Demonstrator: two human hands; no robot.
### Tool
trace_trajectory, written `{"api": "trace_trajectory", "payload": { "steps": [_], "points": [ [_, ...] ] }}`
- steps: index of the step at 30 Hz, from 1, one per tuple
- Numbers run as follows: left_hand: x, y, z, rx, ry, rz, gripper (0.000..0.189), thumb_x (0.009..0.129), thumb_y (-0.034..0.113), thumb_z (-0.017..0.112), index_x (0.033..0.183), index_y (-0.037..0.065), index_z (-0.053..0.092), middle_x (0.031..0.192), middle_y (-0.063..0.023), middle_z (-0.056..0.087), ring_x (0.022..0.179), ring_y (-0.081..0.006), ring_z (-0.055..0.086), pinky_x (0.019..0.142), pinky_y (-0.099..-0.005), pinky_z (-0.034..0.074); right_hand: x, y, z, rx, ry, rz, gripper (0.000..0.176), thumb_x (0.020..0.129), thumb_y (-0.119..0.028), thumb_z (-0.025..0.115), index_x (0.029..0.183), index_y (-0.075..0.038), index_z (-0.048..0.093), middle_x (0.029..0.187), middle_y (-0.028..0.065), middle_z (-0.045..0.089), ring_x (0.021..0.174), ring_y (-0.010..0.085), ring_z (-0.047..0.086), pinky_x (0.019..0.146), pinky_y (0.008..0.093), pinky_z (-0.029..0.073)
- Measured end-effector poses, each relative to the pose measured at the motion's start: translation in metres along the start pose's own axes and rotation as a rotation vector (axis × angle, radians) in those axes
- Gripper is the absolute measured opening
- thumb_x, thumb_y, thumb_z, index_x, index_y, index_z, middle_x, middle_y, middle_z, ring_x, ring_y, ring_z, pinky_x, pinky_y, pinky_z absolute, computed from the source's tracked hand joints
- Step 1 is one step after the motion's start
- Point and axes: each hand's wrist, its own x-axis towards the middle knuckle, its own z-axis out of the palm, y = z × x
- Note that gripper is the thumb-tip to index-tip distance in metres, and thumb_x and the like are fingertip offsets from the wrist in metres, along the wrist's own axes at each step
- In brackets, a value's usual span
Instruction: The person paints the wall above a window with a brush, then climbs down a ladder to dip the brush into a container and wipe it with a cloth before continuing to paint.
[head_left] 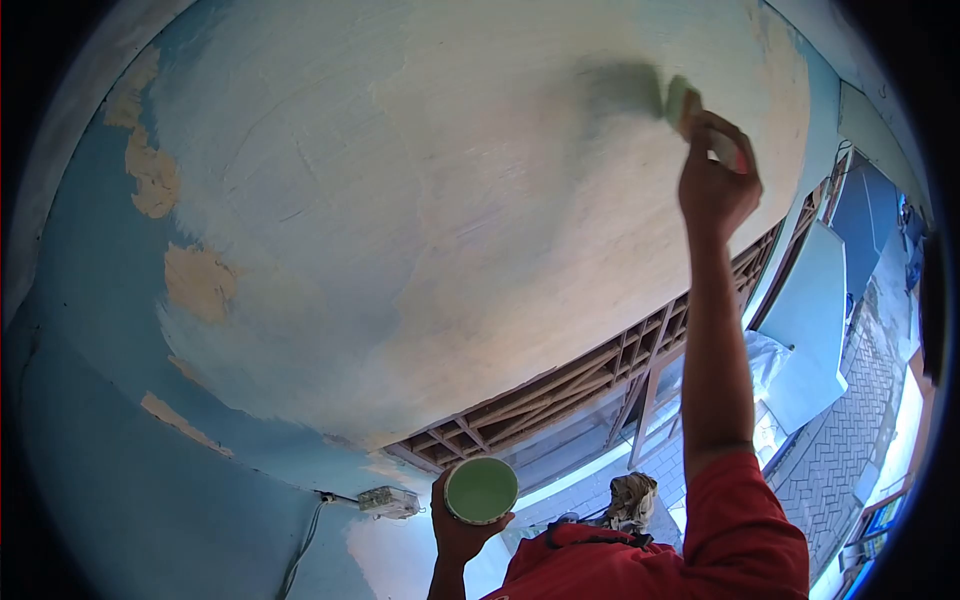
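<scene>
My right hand [722, 185] is raised at the upper right, fingers closed round the handle of a paintbrush [684, 105]. The brush's green-coated bristles touch the pale wall [450, 200] or are very close to it, at the right end of a darker green smear [622, 88]. Low in the view, my left hand [462, 535] holds a round tub of green paint [481, 490] from below and the side, its open top facing the camera. The tub is well below the brush.
Bare plaster patches [200, 282] mark the blue wall at left. Below the pale area runs a wooden lattice window [560, 390]. An electrical box [388, 502] with a cable is left of the tub. An open light-blue door [808, 325] and paved ground [835, 430] lie at right.
</scene>
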Motion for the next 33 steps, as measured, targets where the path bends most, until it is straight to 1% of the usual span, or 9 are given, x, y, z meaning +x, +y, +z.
{"api": "trace_trajectory", "payload": {
  "steps": [2, 5, 9, 14, 18, 21, 23, 29, 33],
  "points": [
    [0.005, 0.001, 0.006, -0.007, 0.003, 0.004, 0.115, 0.056, 0.017, 0.107, 0.149, 0.004, 0.041, 0.133, -0.0158, 0.065, 0.122, -0.0288, 0.067, 0.103, -0.0435, 0.056, -0.035, -0.065, -0.003, 0.142, -0.135, -0.057, 0.015, 0.088, -0.002, 0.08, 0.1, -0.011, 0.081, 0.096, 0.0033, 0.079, 0.089, 0.0165, 0.076, 0.083, 0.029, 0.058],
    [0.014, 0.009, 0.02, -0.025, 0.002, -0.002, 0.115, 0.057, 0.016, 0.106, 0.149, 0.004, 0.039, 0.134, -0.0161, 0.064, 0.122, -0.0285, 0.066, 0.102, -0.0436, 0.057, -0.1, -0.159, -0.014, 0.357, -0.354, -0.188, 0.016, 0.085, -0.002, 0.081, 0.099, -0.011, 0.082, 0.097, 0.0072, 0.077, 0.079, 0.0131, 0.074, 0.058, 0.0268, 0.057],
    [0.022, 0.021, 0.037, -0.019, -0.049, 0.013, 0.116, 0.058, 0.017, 0.106, 0.15, 0.005, 0.037, 0.138, -0.016, 0.06, 0.123, -0.0265, 0.064, 0.102, -0.043, 0.055, -0.169, -0.243, -0.027, 0.716, -0.524, -0.19, 0.015, 0.084, -0.01, 0.082, 0.098, -0.011, 0.08, 0.104, 0.0049, 0.076, 0.079, 0.0155, 0.074, 0.061, 0.0297, 0.062],
    [0.022, 0.025, 0.036, -0.069, -0.087, -0.002, 0.115, 0.058, 0.017, 0.106, 0.149, 0.004, 0.036, 0.136, -0.016, 0.061, 0.123, -0.0274, 0.065, 0.104, -0.0427, 0.055, -0.137, -0.221, -0.03, 0.894, -0.658, 0.051, 0.017, 0.084, 0.0, 0.081, 0.098, -0.009, 0.078, 0.101, 0.0072, 0.076, 0.086, 0.0222, 0.077, 0.071, 0.0314, 0.063],
    [0.012, 0.022, 0.02, -0.048, -0.021, 0.03, 0.117, 0.056, 0.019, 0.106, 0.15, 0.002, 0.038, 0.138, -0.0166, 0.063, 0.127, -0.0287, 0.064, 0.106, -0.045, 0.054, -0.075, -0.093, -0.014, 0.82, -0.357, 0.267, 0.007, 0.095, 0.001, 0.074, 0.097, -0.004, 0.078, 0.105, 0.0046, 0.079, 0.089, 0.0117, 0.072, 0.076, 0.0261, 0.058],
    [0.002, 0.006, 0.002, -0.017, -0.005, 0.006, 0.116, 0.057, 0.017, 0.106, 0.15, 0.002, 0.038, 0.137, -0.017, 0.063, 0.125, -0.0281, 0.065, 0.107, -0.0429, 0.054, -0.032, 0.009, -0.025, 0.249, -0.22, 0.321, 0.015, 0.094, -0.013, 0.08, 0.107, -0.005, 0.08, 0.096, 0.0026, 0.08, 0.076, 0.0066, 0.069, 0.063, 0.023, 0.054],
    [-0.006, -0.004, -0.005, -0.025, 0.019, -0.013, 0.115, 0.056, 0.016, 0.106, 0.15, 0.002, 0.04, 0.136, -0.0169, 0.064, 0.125, -0.0283, 0.065, 0.106, -0.0431, 0.054, -0.016, 0.038, -0.031, 0.148, -0.148, 0.402, 0.009, 0.094, -0.01, 0.077, 0.099, -0.004, 0.081, 0.099, 0.0058, 0.081, 0.088, 0.0132, 0.075, 0.083, 0.0277, 0.058],
    [0.001, 0.001, 0.002, -0.038, 0.052, 0.022, 0.114, 0.057, 0.013, 0.106, 0.15, 0.004, 0.04, 0.135, -0.0164, 0.065, 0.123, -0.0285, 0.066, 0.104, -0.0431, 0.057, -0.005, -0.024, -0.014, 0.206, -0.01, 0.093, 0.011, 0.094, -0.011, 0.079, 0.103, -0.004, 0.08, 0.101, 0.0069, 0.08, 0.089, 0.0151, 0.076, 0.084, 0.0296, 0.06],
    [0.009, 0.014, 0.021, -0.048, 0.038, 0.029, 0.114, 0.057, 0.015, 0.106, 0.15, 0.005, 0.04, 0.134, -0.0158, 0.065, 0.124, -0.0285, 0.066, 0.104, -0.0433, 0.057, -0.014, -0.117, 0.033, 0.294, -0.071, -0.228, 0.014, 0.091, -0.008, 0.081, 0.103, -0.015, 0.082, 0.097, 0.0002, 0.077, 0.083, 0.0113, 0.073, 0.068, 0.0259, 0.057]
  ]
}}
